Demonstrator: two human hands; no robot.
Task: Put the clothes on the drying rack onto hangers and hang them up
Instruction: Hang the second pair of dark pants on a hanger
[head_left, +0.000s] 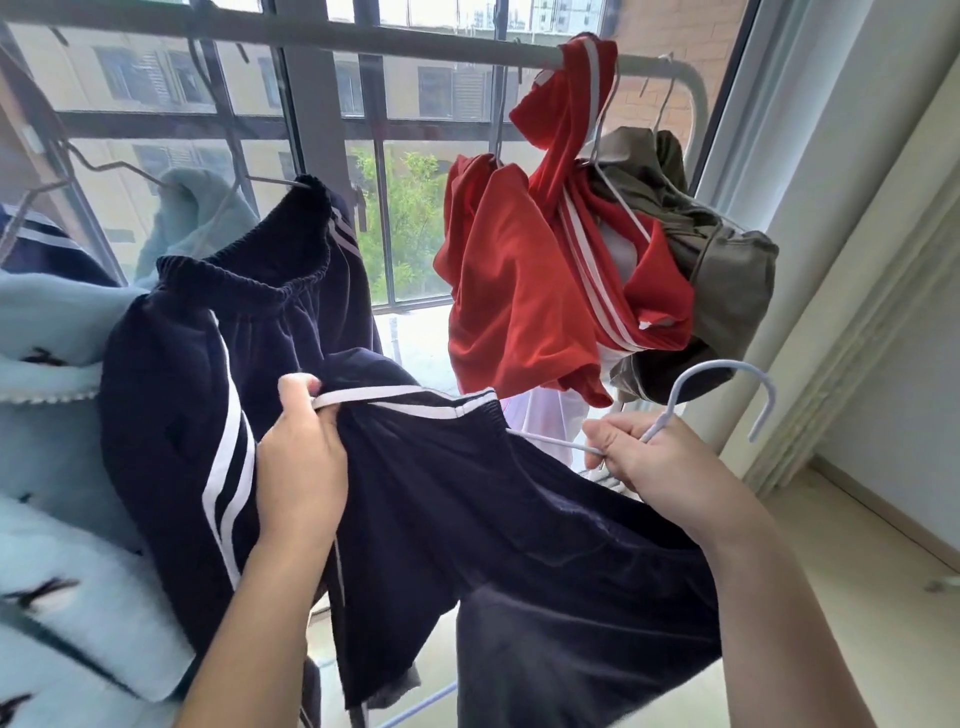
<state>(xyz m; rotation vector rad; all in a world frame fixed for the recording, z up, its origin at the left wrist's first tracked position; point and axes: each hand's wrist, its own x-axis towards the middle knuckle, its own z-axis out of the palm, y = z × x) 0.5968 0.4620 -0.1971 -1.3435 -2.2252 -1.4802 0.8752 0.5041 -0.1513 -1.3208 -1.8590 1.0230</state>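
Head view: navy track trousers centre frame, soft, limp; best taken at waistband.
Left hand: waistband pinched.
Right hand: pale-blue hanger neck gripped.

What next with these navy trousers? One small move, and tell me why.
Probably draw the waistband further along the hanger with the left hand. The right hand grips the hanger, one arm of which runs into the waistband of the navy trousers, and the left hand pinches the waistband's other end.
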